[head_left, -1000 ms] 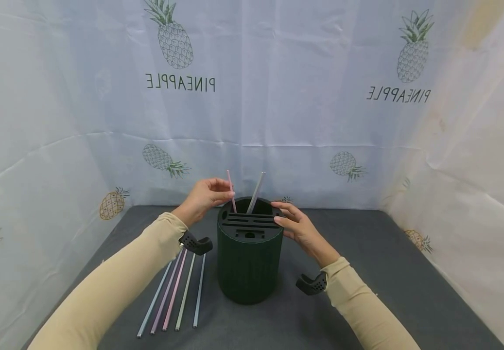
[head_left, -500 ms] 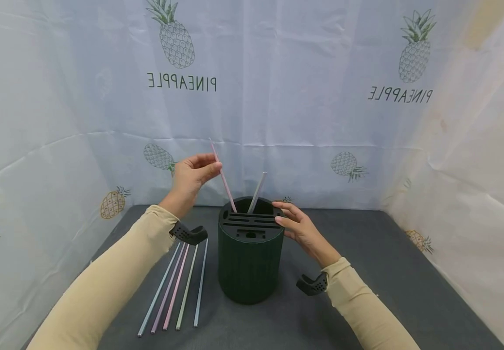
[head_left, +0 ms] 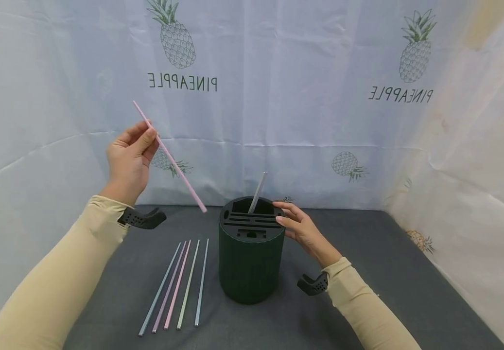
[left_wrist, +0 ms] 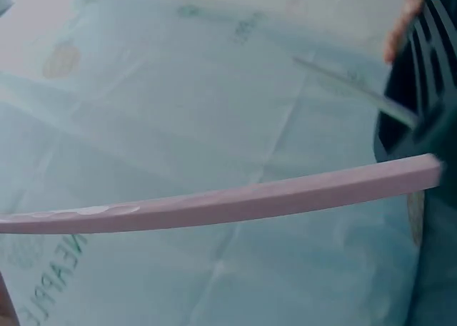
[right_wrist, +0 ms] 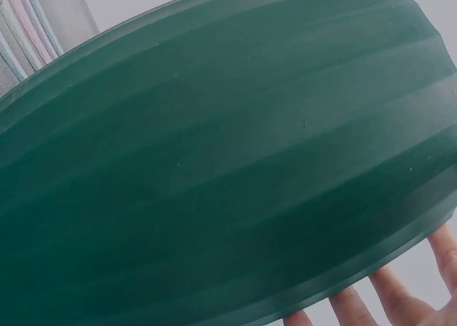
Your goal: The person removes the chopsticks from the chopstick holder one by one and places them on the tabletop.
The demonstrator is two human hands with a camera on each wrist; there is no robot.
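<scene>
My left hand holds a thin, straw-like pink stick between thumb and fingers, raised left of the holder. The stick slants down to the right, its lower end apart from the rim; its angular side shows close up in the left wrist view. A dark green cylindrical holder stands upright, with slots and a larger opening in its black top. One pale grey stick leans in that rear opening. At the holder's right rim, my right hand rests its extended fingers and thumb; fingertips touch the edge in the right wrist view.
Several coloured sticks, among them a green one, lie fanned out on the dark grey table left of the holder. White pineapple-print cloth hangs behind and on both sides.
My left hand has lifted the pink stick out of the holder's rear opening and carried it up and left. The right hand and the holder have stayed in place.
</scene>
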